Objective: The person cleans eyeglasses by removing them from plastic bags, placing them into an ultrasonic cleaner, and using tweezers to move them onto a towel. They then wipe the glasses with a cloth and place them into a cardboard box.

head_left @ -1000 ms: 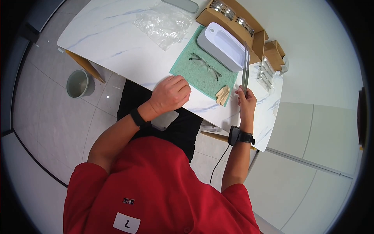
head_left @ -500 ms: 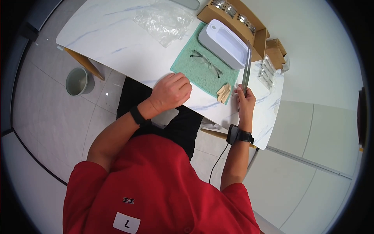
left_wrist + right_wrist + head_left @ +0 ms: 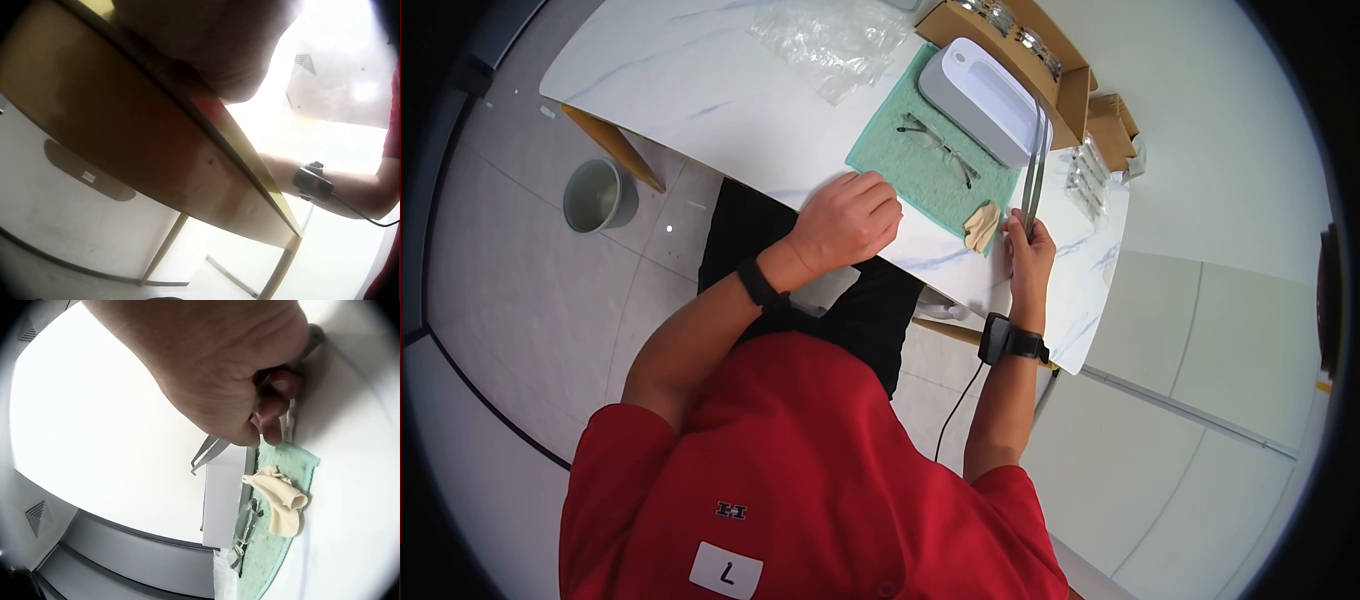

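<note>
My right hand [image 3: 1030,258] grips long metal tweezers [image 3: 1030,205] near their closed end, at the right of the green towel [image 3: 890,150]. In the right wrist view the tweezers [image 3: 219,448] show hooked tips standing a little apart, with nothing between them. In the head view those tips overlap the right end of a white-and-grey oblong tub [image 3: 965,120]. My left hand [image 3: 850,222] rests at the table's front edge, fingers loosely curled, holding nothing. On the towel lie a pair of eyeglasses [image 3: 947,152] and a crumpled beige cloth [image 3: 981,228], the cloth nearest my right hand.
Behind the tub stands a cardboard box [image 3: 1072,95] with several pairs of glasses in it. Clear plastic packs [image 3: 1085,178] and a smaller carton [image 3: 1112,130] are at the right. A crinkled plastic bag [image 3: 835,45] lies at the back left; a bin [image 3: 595,197] stands on the floor.
The head view has tilted slightly, so the table's things sit higher in it. Both hands keep nearly the same place, the right one still holding the tweezers, whose arms now look more spread.
</note>
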A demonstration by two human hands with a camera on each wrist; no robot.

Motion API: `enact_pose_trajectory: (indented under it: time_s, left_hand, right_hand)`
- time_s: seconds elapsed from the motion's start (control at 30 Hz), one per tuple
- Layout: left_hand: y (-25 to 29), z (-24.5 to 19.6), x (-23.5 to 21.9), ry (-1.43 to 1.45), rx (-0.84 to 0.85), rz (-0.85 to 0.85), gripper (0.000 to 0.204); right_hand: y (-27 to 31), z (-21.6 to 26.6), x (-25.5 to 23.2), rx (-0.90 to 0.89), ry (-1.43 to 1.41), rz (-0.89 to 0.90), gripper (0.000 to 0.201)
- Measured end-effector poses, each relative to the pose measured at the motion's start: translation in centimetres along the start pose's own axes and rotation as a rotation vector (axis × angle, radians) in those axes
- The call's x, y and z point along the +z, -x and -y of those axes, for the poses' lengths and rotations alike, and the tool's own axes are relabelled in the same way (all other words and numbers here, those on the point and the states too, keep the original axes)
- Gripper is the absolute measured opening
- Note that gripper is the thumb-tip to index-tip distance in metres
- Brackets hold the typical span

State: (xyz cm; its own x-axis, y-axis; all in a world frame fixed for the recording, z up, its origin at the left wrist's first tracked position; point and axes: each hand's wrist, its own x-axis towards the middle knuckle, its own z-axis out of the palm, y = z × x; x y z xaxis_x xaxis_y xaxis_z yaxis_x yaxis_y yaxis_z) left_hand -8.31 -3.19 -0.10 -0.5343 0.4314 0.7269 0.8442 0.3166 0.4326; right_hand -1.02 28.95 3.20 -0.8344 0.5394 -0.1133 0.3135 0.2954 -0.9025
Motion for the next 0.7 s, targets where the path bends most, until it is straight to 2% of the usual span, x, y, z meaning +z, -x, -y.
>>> enact_pose_trajectory:
  time_s: [0.7]
  left_hand:
    - [0.15, 0.33, 0.05, 0.021, 0.014, 0.001, 0.011]
  right_hand:
    - [0.29, 0.31, 0.14, 0.018, 0.037, -0.006, 0.024]
